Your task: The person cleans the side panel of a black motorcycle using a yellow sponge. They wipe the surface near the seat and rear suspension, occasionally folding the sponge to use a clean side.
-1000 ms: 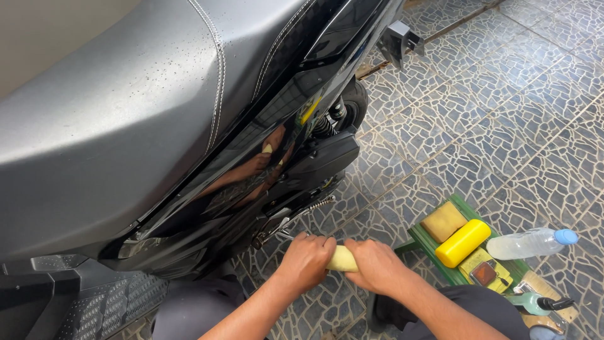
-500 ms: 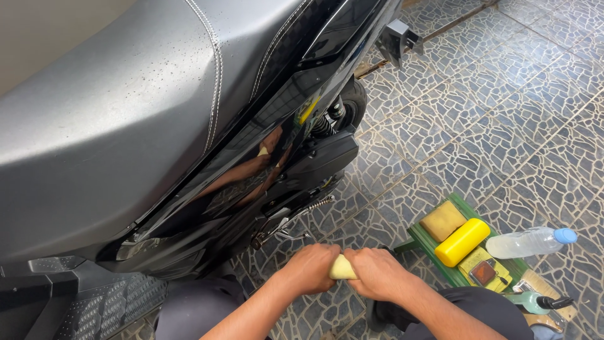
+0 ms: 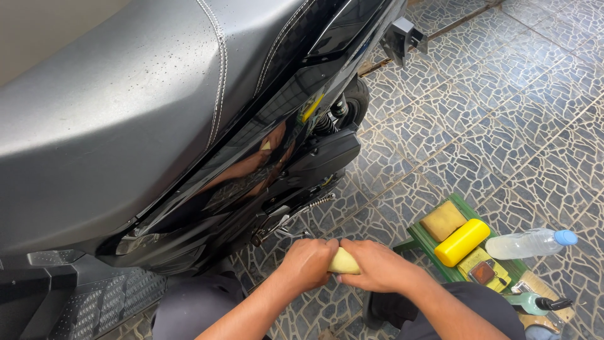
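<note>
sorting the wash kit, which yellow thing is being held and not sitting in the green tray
The pale yellow sponge, squeezed between both hands. The tan sponge and the bright yellow bottle lie untouched in the green tray.

- yellow cylindrical bottle point(image 3: 462, 242), lying across green tray point(image 3: 423, 237), mid-tray
- flat yellow tin with red-brown label point(image 3: 483, 269), at tray's near edge
- clear plastic bottle, blue cap point(image 3: 530, 243), on its side just beyond tray's right edge
- green spray bottle, black nozzle point(image 3: 533, 303), by tray's near right corner

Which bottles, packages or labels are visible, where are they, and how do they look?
Yellow bottle: cylindrical, lying in the green tray.
Clear plastic bottle: blue cap, lying on the floor right of the tray.
Yellow packet: flat, with a reddish-brown patch, in the tray.
No signs or screens.
</note>
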